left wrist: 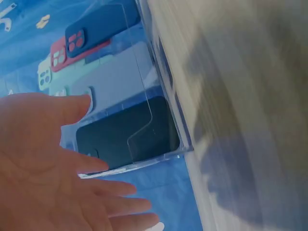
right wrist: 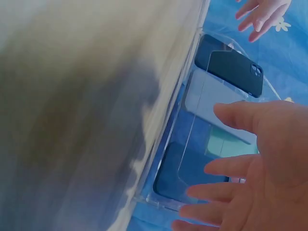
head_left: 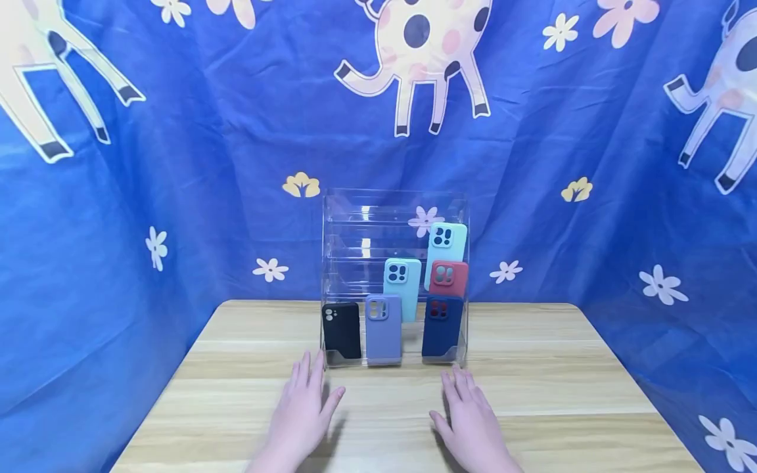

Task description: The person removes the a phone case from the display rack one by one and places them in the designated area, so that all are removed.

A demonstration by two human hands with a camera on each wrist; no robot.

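Observation:
A clear tiered display rack stands upright at the table's far side with phone cases in it. Its lowest tier holds a black case at left, a lavender case beside it and a navy case at right. Behind these are a mint case, a red case and a second mint case higher up. My left hand, fingers spread, is near the rack's front left corner. Toward the front right corner reaches my right hand, fingers extended, nothing in it.
The wooden table extends to both sides of the rack and in front of it. A blue curtain printed with cows and flowers hangs behind the table and along both sides.

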